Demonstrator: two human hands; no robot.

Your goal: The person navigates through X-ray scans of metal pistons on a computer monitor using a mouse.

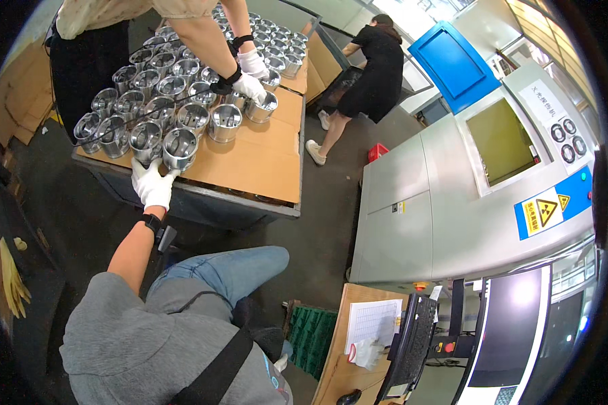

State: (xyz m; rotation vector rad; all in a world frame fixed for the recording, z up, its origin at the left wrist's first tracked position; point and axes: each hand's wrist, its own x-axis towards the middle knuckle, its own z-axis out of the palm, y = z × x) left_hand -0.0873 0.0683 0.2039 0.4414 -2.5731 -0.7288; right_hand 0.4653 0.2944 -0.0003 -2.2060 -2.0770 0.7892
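My left hand (151, 183), in a white glove with a black band and small device at the wrist, reaches to the near edge of a cardboard-topped bin. Its fingers are closed around the lower side of a shiny metal piston (180, 150), open end up; a second piston (145, 140) stands directly beside it. Part of the grip is hidden. My right hand is out of view. Across the bin, a co-worker's two white-gloved hands (251, 89) are among the pistons, one touching a piston (261, 108) near the right side.
Several rows of pistons stand on a cardboard sheet (263, 162) over the grey bin. A thin black cable crosses them. To the right are a grey machine cabinet (395, 196), a wooden desk (348, 317) and a monitor (507, 331). Another person (371, 74) bends over behind the bin.
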